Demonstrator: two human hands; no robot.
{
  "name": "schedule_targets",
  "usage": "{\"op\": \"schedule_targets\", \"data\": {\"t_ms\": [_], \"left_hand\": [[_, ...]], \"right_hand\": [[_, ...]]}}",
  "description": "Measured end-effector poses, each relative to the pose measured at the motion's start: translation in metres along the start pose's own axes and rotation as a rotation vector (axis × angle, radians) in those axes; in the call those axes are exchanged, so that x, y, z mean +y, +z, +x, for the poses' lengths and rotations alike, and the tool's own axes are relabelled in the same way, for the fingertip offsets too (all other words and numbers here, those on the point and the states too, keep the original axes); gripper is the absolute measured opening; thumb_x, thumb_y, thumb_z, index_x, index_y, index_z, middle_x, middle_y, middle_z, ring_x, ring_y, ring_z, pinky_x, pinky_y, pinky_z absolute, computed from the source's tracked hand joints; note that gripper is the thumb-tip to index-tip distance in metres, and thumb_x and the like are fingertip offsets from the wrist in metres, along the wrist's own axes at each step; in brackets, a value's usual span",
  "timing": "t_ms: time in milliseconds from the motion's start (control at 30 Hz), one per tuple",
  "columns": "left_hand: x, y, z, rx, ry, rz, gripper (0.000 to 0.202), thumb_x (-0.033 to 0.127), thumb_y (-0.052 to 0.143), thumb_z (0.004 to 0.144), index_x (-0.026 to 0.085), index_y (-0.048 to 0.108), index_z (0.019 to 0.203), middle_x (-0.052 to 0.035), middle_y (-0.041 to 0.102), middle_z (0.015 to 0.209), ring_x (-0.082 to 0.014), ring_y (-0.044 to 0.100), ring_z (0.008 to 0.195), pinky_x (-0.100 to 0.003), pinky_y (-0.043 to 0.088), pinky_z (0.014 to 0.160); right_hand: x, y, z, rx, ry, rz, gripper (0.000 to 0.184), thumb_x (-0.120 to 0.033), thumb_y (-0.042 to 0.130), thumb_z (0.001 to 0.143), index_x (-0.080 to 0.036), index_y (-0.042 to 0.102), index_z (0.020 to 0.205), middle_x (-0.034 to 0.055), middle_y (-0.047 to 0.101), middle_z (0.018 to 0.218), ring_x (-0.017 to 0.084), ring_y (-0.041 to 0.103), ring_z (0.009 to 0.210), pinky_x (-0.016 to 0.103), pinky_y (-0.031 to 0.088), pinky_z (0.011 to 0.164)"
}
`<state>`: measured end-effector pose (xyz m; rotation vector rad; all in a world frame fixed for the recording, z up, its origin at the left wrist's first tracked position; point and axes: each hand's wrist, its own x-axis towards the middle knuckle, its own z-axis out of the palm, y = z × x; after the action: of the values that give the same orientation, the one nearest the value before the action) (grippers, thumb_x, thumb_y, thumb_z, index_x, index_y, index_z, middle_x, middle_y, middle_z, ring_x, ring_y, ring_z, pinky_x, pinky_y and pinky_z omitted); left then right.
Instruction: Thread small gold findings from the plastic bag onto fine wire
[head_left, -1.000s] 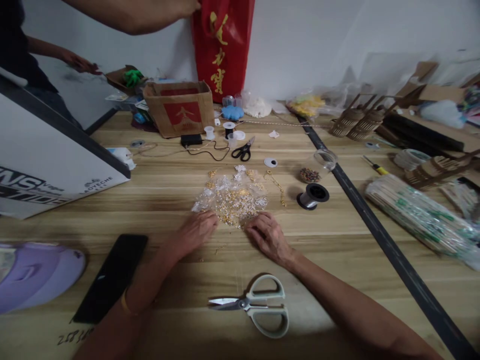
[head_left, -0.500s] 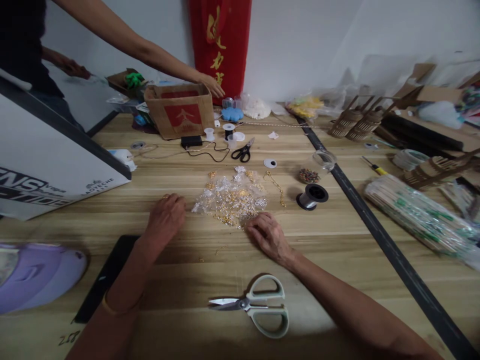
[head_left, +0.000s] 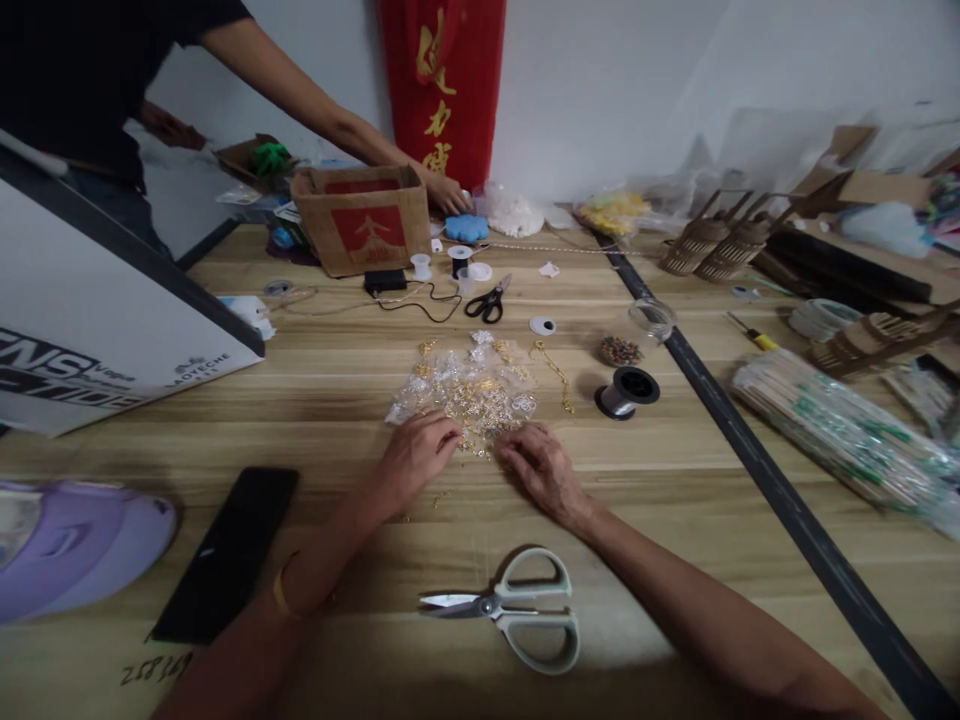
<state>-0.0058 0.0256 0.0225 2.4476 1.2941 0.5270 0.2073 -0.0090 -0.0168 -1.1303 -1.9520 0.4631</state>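
A pile of small gold and silver beads and jewellery findings point(head_left: 480, 395), partly in clear plastic bags, lies on the wooden table. My left hand point(head_left: 420, 452) is at the pile's near left edge, fingers bent and drawn together. At its near right edge rests my right hand point(head_left: 541, 465), fingers curled with the tips in against the beads. What either hand pinches, if anything, is too small to make out. Just in front lie a few loose gold bits point(head_left: 442, 497). White-handled scissors point(head_left: 536, 610) lie nearer to me, blades slightly apart.
Right of the pile are a gold chain point(head_left: 553, 375), a wire spool point(head_left: 627, 392) and a clear jar of mixed beads point(head_left: 621, 349). A black phone point(head_left: 229, 555) lies left. Black scissors point(head_left: 487, 300) lie behind. Another person's hand point(head_left: 448, 193) reaches over a paper bag point(head_left: 360, 225).
My left hand has moved right, from beside the pile to its near edge. My right hand has barely moved. The other person's hand has come down toward the blue container at the back.
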Motion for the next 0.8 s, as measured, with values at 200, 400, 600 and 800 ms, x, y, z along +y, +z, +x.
{"op": "schedule_targets", "data": {"t_ms": [200, 400, 600, 800], "left_hand": [[0.013, 0.008, 0.001, -0.148, 0.073, 0.011, 0.014, 0.017, 0.051, 0.088, 0.015, 0.064, 0.091, -0.0051, 0.061, 0.089, -0.0183, 0.056, 0.086, -0.030, 0.044, 0.080], [0.020, 0.020, 0.004, -0.195, 0.154, 0.122, 0.016, 0.021, 0.048, 0.090, 0.015, 0.062, 0.086, -0.0063, 0.058, 0.091, -0.0204, 0.053, 0.093, -0.033, 0.042, 0.086], [0.022, 0.023, 0.008, -0.176, 0.149, 0.212, 0.023, 0.016, 0.043, 0.092, 0.014, 0.062, 0.080, -0.0069, 0.059, 0.086, -0.0204, 0.053, 0.089, -0.035, 0.042, 0.085], [0.017, 0.021, 0.007, -0.086, 0.114, 0.173, 0.022, 0.014, 0.043, 0.091, 0.015, 0.063, 0.082, -0.0062, 0.061, 0.085, -0.0200, 0.053, 0.087, -0.034, 0.043, 0.083]], "right_hand": [[0.000, -0.001, 0.000, -0.007, 0.011, -0.029, 0.009, -0.022, 0.051, 0.090, -0.020, 0.059, 0.084, 0.0033, 0.063, 0.078, 0.018, 0.056, 0.076, 0.035, 0.042, 0.079], [0.003, 0.001, -0.001, -0.007, 0.011, -0.059, 0.010, -0.021, 0.049, 0.090, -0.020, 0.056, 0.082, 0.0031, 0.061, 0.076, 0.018, 0.054, 0.075, 0.035, 0.041, 0.077], [0.004, 0.000, -0.001, -0.002, 0.018, -0.052, 0.011, -0.021, 0.048, 0.090, -0.020, 0.055, 0.082, 0.0030, 0.060, 0.075, 0.018, 0.054, 0.074, 0.034, 0.041, 0.078], [0.002, -0.001, 0.000, -0.001, 0.037, -0.036, 0.011, -0.021, 0.048, 0.089, -0.020, 0.055, 0.081, 0.0030, 0.061, 0.076, 0.018, 0.054, 0.074, 0.034, 0.040, 0.079]]}}
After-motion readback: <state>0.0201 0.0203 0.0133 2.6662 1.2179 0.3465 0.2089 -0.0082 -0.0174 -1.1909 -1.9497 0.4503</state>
